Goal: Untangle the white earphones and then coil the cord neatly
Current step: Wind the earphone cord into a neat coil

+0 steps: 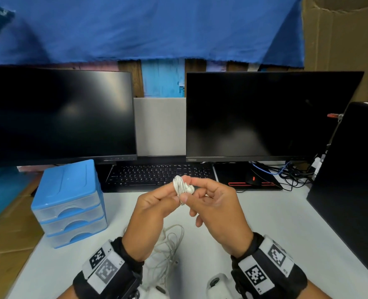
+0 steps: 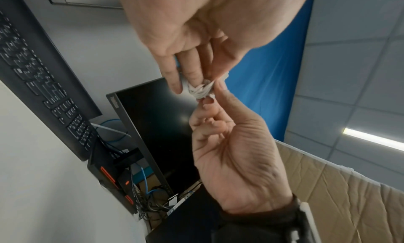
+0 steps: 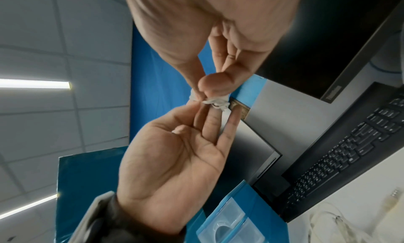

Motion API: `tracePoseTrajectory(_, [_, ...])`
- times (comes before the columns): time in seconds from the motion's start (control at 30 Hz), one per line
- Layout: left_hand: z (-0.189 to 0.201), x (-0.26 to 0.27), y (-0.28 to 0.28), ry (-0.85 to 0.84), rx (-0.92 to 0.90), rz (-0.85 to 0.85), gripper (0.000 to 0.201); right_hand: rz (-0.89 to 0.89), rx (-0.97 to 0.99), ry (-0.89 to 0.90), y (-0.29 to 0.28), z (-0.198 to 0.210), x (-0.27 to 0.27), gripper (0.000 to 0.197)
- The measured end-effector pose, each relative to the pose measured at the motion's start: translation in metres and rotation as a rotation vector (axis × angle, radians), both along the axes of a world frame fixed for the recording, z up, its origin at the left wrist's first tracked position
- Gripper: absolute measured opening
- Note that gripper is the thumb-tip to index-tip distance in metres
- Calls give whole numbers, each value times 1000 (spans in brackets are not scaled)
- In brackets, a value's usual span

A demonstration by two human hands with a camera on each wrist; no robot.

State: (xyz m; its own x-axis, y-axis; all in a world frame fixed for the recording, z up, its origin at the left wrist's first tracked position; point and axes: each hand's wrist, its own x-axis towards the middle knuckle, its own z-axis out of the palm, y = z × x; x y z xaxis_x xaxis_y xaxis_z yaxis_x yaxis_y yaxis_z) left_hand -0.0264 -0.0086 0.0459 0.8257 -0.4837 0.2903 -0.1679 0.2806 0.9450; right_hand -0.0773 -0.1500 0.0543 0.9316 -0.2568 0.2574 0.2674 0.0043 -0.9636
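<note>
The white earphones (image 1: pixel 182 187) are wound into a small tight bundle with an earbud showing on its right side. Both hands hold it in the air above the table, in front of the keyboard. My left hand (image 1: pixel 172 194) pinches the bundle's left side between thumb and fingertips. My right hand (image 1: pixel 192 192) pinches its right side with thumb and index finger, the other fingers curled below. The left wrist view shows the bundle (image 2: pixel 200 90) between both sets of fingertips. In the right wrist view the bundle (image 3: pixel 216 103) sits under my right thumb.
A loose heap of pale cable (image 1: pixel 168 249) lies on the white table (image 1: pixel 265 223) under my wrists; whether it joins the bundle is unclear. A black keyboard (image 1: pixel 157 175), two dark monitors, a blue drawer unit (image 1: pixel 68 203), a mouse (image 1: pixel 252 179) and a black case (image 1: pixel 351 180) surround the hands.
</note>
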Motion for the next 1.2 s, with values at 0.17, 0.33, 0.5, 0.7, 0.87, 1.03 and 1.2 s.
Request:
tracePoseTrajectory(0.17, [0, -4, -3, -52, -40, 30, 33, 23, -18, -41, 1, -1, -1, 17])
tracePoseTrajectory(0.33, [4, -3, -4, -86, -62, 100, 30, 21, 32, -145, 5, -1, -3, 17])
tracePoseTrajectory(0.5, [4, 0, 0, -122, -15, 74, 36, -10, -23, -191, 7, -1, -4, 13])
tracePoseTrajectory(0.7, [4, 1, 3, -107, -10, 39, 34, 20, -25, -163, 7, -3, -2, 9])
tracePoseTrajectory(0.87, [4, 0, -3, 53, -88, 48, 30, -56, -41, -182, 9, -9, 3, 9])
tracePoseTrajectory(1.03, [1, 3, -5, 144, -124, 47, 27, -85, -67, -174, 6, -14, 5, 12])
tracePoseTrajectory(1.2, [2, 5, -6, 185, -155, 54, 23, -91, -118, -190, 6, -17, 7, 11])
